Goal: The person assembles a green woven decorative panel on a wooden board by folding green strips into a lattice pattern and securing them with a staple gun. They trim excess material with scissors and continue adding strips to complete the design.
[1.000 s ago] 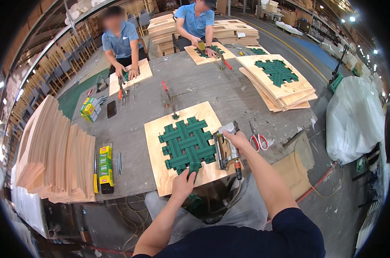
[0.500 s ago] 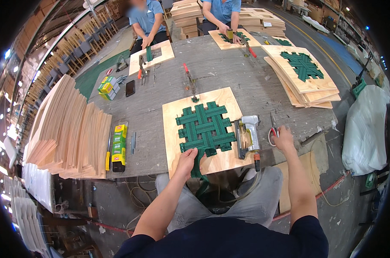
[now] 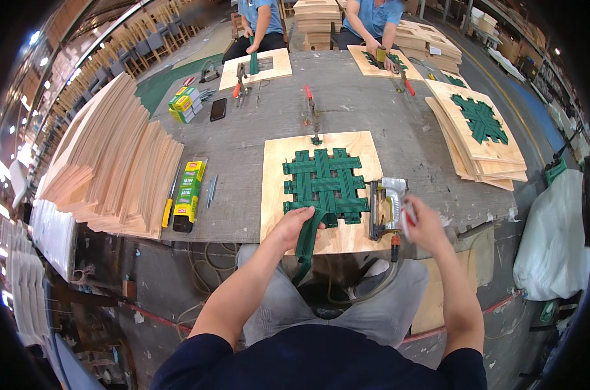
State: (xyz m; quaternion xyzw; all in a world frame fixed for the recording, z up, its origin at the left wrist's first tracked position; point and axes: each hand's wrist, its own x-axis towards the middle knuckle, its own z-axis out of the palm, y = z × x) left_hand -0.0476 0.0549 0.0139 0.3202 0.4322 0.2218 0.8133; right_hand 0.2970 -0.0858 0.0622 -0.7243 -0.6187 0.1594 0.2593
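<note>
- Head view: now lifting scissors [image 3: 409, 215] off table [image 3: 269, 110], gripping with curled fingers of right hand [image 3: 429, 226].
- Still pinching green strap [image 3: 306, 244] in left hand [image 3: 295, 227], reaching inward.

R grip [image 3: 426, 226] motion-blurred, scissors [image 3: 408, 216] in it too; blades can't be made out. L grip [image 3: 296, 226] hides pt of green strap [image 3: 306, 244]. L co-worker [image 3: 262, 18] & R co-worker [image 3: 375, 15]: heads cut off by top edge, lower legs hidden behind worktop [image 3: 243, 143].
</note>
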